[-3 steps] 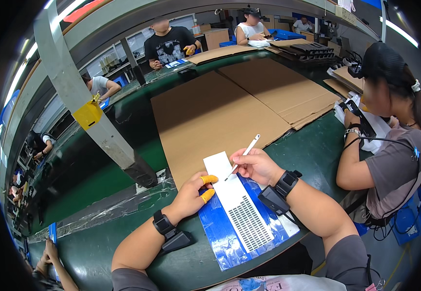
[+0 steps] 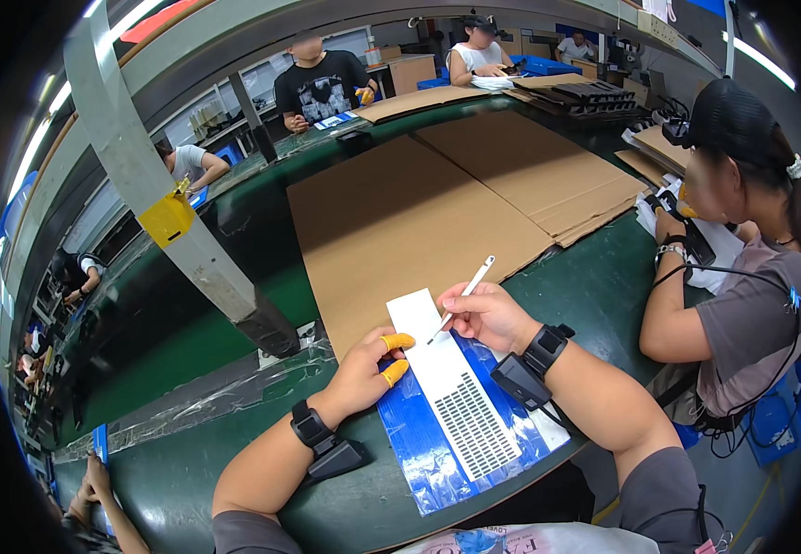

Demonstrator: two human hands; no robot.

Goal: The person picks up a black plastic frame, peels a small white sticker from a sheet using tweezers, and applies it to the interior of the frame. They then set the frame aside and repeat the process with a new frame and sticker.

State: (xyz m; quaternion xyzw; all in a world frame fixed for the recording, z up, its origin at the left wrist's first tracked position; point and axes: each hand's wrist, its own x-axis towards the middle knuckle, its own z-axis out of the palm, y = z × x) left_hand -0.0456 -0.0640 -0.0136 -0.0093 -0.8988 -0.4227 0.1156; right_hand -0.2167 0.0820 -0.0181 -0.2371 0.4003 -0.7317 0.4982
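Note:
My right hand [image 2: 493, 316] pinches a slim white pen-like tool [image 2: 481, 271], tilted with its lower end on a white sheet [image 2: 410, 308]. A small dark piece [image 2: 431, 343] sits at that lower end; whether it sticks to the tip cannot be seen. Rows of small dark rectangles [image 2: 474, 425] fill the sheet's near half. My left hand [image 2: 363, 374] rests at the sheet's left edge, thumb and forefinger apart, with yellow finger cots [image 2: 397, 343] on both. Underneath lies a blue board [image 2: 409, 466] with shiny clear film on it.
Large cardboard sheets [image 2: 400, 212] cover the green table [image 2: 317, 499] ahead. A grey post [image 2: 225, 277] rises at the left. A co-worker [image 2: 751, 231] sits close on the right, handling a dark part on white wrapping. Other people work along the far side.
The co-worker on the right has shifted slightly. My two hands, the pen-like tool and the sheet look the same.

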